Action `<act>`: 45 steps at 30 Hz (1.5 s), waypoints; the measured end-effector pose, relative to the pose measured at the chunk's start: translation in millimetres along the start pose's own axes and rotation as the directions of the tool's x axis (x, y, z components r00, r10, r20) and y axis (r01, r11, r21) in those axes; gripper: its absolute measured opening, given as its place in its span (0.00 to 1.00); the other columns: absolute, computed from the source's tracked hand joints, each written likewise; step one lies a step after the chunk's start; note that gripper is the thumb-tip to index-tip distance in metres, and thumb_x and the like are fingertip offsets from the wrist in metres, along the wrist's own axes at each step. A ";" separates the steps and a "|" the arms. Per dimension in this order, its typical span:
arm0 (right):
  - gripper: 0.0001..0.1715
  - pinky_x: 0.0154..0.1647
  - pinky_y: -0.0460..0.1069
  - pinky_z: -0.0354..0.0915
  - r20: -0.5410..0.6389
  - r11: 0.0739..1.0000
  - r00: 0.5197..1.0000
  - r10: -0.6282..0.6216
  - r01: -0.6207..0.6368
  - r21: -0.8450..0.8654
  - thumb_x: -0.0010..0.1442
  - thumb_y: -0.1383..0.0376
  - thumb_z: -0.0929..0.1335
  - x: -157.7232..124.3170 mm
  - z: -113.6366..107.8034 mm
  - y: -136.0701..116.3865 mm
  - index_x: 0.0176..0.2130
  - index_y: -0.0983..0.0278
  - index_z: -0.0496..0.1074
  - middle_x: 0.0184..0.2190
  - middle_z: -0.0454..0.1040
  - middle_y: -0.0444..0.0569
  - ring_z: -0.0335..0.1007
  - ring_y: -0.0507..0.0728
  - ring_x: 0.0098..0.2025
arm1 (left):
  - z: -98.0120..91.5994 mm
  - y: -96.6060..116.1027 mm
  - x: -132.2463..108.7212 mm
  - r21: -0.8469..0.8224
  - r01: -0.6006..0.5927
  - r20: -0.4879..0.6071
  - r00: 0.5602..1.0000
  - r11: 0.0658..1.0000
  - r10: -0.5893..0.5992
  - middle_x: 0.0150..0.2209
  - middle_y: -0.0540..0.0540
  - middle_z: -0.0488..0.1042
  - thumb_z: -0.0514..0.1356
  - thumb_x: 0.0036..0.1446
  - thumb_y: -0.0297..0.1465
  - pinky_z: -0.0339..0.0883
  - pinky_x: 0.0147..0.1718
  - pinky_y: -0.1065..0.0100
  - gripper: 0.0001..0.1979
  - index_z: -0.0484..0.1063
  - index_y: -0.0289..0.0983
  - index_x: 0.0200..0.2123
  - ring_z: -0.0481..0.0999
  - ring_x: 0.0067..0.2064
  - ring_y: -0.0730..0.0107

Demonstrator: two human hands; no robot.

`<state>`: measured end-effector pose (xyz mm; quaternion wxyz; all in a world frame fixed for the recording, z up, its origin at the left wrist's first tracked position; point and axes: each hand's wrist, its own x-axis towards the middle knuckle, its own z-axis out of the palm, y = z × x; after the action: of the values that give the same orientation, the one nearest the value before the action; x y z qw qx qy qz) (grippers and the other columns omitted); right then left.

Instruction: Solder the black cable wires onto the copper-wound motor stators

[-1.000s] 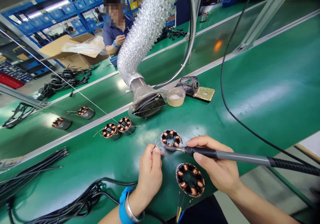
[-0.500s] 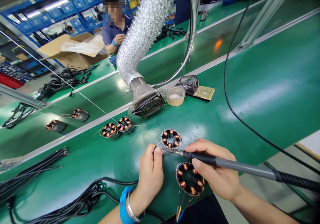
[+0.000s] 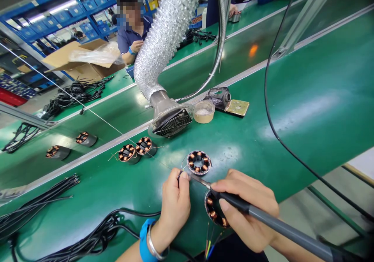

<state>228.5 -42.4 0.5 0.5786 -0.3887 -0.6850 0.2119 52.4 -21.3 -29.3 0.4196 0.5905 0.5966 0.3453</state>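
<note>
My left hand (image 3: 176, 201) is closed in a pinch on a thin wire; its end is mostly hidden by the thumb and finger. My right hand (image 3: 248, 209) grips a soldering iron (image 3: 236, 203) by its dark handle, and its metal tip reaches the left fingertips. Just beyond the tip lies a stator with copper coils (image 3: 199, 162). A second coil stator (image 3: 212, 211), with coloured wires (image 3: 209, 249) below it, is partly covered by my right hand. A black cable (image 3: 140, 212) runs behind my left wrist.
A silver duct (image 3: 163, 40) ends in a fan hood (image 3: 172, 122) beside a round tub (image 3: 203, 112) and an iron stand (image 3: 219, 97). Two stators (image 3: 127, 153) stand left. Black cables (image 3: 96, 231) lie lower left. Across the conveyor belt (image 3: 108, 122) a person (image 3: 134, 36) sits.
The soldering iron's handle has swung lower and tilts more steeply; my right hand now covers more of the near stator. Stators on the belt moved left. Another person's hand appeared at the back.
</note>
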 end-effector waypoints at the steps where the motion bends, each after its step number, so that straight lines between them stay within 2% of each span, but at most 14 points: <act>1: 0.15 0.24 0.50 0.61 -0.010 1.000 1.000 0.000 0.000 0.009 0.54 0.73 0.64 -0.1 -0.5 -0.5 0.42 0.63 0.72 0.24 0.69 0.46 0.63 0.53 0.23 | -0.3 0.0 0.1 0.008 0.000 0.001 1.000 1.000 0.000 0.19 0.56 0.58 0.48 0.68 0.43 0.50 0.24 0.70 0.19 0.58 0.40 0.27 0.56 0.22 0.73; 14: 0.14 0.23 0.49 0.62 -0.028 0.999 0.999 0.041 -0.040 0.033 0.55 0.73 0.65 2.4 -1.0 -0.6 0.41 0.63 0.72 0.23 0.69 0.45 0.64 0.52 0.22 | -1.1 0.2 0.8 0.018 0.000 -0.012 1.000 1.000 0.001 0.18 0.56 0.60 0.50 0.67 0.43 0.51 0.24 0.70 0.19 0.58 0.40 0.25 0.59 0.22 0.73; 33: 0.14 0.21 0.48 0.61 -0.082 0.999 0.996 0.046 -0.044 0.026 0.54 0.73 0.64 3.8 -1.9 -2.7 0.41 0.63 0.73 0.22 0.67 0.44 0.63 0.52 0.21 | -1.7 3.7 1.0 0.083 -0.006 -0.022 1.000 0.997 0.008 0.18 0.55 0.62 0.47 0.68 0.44 0.52 0.25 0.69 0.20 0.62 0.40 0.28 0.61 0.22 0.72; 45: 0.12 0.22 0.47 0.61 -0.096 0.999 0.995 0.012 -0.009 0.033 0.54 0.73 0.64 4.7 -1.7 -1.4 0.39 0.66 0.73 0.22 0.68 0.44 0.63 0.50 0.22 | -0.7 5.8 1.0 0.033 -0.002 -0.014 1.000 0.999 0.002 0.15 0.56 0.63 0.48 0.68 0.43 0.55 0.23 0.71 0.19 0.63 0.40 0.29 0.64 0.19 0.73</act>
<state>229.6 -39.8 4.9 0.6160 -0.3923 -0.6509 0.2072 54.2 -19.8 -23.9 0.4053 0.5955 0.6046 0.3400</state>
